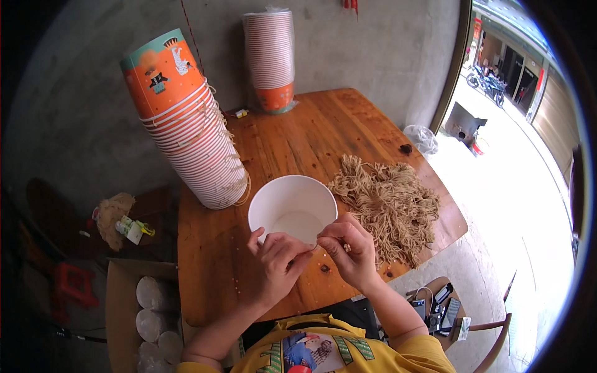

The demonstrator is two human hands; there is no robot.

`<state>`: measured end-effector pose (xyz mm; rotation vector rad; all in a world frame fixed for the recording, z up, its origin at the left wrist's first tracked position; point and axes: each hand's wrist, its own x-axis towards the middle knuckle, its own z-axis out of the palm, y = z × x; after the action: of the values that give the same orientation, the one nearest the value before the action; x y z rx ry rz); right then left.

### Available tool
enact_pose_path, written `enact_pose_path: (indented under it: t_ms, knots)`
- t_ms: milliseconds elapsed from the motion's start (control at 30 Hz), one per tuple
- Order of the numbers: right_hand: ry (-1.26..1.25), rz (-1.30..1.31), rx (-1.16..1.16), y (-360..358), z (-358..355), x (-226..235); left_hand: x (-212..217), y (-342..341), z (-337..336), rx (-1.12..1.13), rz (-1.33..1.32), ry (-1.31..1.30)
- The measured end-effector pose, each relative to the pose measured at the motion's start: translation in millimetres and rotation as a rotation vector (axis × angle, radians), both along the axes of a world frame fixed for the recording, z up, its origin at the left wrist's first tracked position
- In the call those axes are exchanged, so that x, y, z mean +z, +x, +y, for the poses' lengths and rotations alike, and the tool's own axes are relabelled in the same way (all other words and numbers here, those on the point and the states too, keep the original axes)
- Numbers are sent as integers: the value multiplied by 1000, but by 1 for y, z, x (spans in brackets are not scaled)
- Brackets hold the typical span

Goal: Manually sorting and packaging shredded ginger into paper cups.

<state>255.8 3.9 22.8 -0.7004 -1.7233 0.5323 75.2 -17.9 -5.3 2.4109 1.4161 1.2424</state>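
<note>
A white paper bucket (292, 202) stands open on the wooden table in front of me, its inside bare. At its near rim my left hand (281, 261) is closed, thumb and forefinger pinched, other fingers against the bucket's side. My right hand (349, 252) is pinched too, its fingertips almost meeting the left ones. What lies between the fingertips is too small to make out; a tan bit like cord shows at the right fingers. Right of the bucket lies a heap of tan cords (395, 208). A tall leaning stack of paper buckets (193, 137), with cords hanging from it, stands at the left.
A plastic-wrapped stack of buckets (270, 59) stands at the wooden table's (317, 118) far edge by the wall. A carton (121, 311) with wrapped white items sits at lower left. Lower right, a stool (438, 311) carries a phone and small devices. A doorway opens at right.
</note>
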Motion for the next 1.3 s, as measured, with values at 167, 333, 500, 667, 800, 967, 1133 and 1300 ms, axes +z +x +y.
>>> enact_pose_path:
  t_ms: [167,333,500,667,800,967,1133,1300]
  knots:
    - [93,-27,16,5,-5,15,6,-5,3,4,58,65]
    - [-331,68,158,15,0,23,9,-24,4,24,200,116]
    - [-805,316,423,39,11,28,8,-66,13,65,253,156]
    - [-683,844,876,63,22,7,9,-97,30,33,88,110]
    - [-676,1051,863,68,23,-1,-1,-114,48,-53,-19,59]
    - [-619,799,481,67,25,-6,1,-116,53,-110,-43,-9]
    - [-407,622,197,47,31,-5,37,-83,23,30,-121,-16]
    - [-626,842,511,36,30,3,44,-13,-27,-104,41,-465]
